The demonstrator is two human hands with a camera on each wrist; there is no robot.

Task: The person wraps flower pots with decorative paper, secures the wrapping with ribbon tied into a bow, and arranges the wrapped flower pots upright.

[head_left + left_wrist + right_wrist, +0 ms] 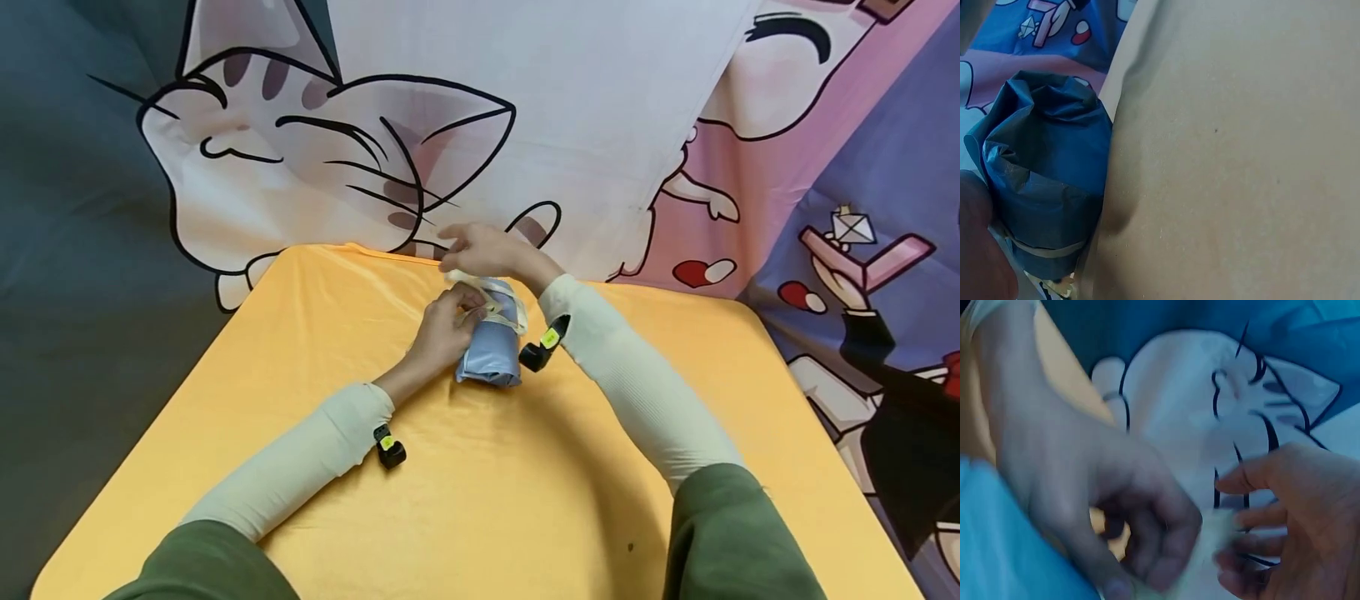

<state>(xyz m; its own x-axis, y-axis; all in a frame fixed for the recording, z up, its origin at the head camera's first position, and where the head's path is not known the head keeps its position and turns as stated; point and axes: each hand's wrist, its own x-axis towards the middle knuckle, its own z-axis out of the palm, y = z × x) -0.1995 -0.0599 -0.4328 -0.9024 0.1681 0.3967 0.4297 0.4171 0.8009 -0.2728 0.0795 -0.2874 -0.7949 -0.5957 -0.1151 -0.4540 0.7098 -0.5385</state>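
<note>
A blue wrapped bundle (489,354) with a crumpled, folded end stands in front of me on the yellow-covered table, and a pale strap (517,304) crosses its upper part. My left hand (442,329) pinches the strap against the bundle's left side. At the far end of the bundle, my right hand (491,250) hovers with loosely bent, parted fingers. The strap runs up close to those fingers in the right wrist view, where the left hand (1129,506) is blurred. In the left wrist view the bundle (1054,175) shows a thin band round it.
A yellow cloth (420,500) covers the table. Behind its far edge hangs a printed fabric backdrop (585,108) with cartoon figures, and a dark grey part (67,208) lies to the left. Small black cameras (388,448) sit on both wrists.
</note>
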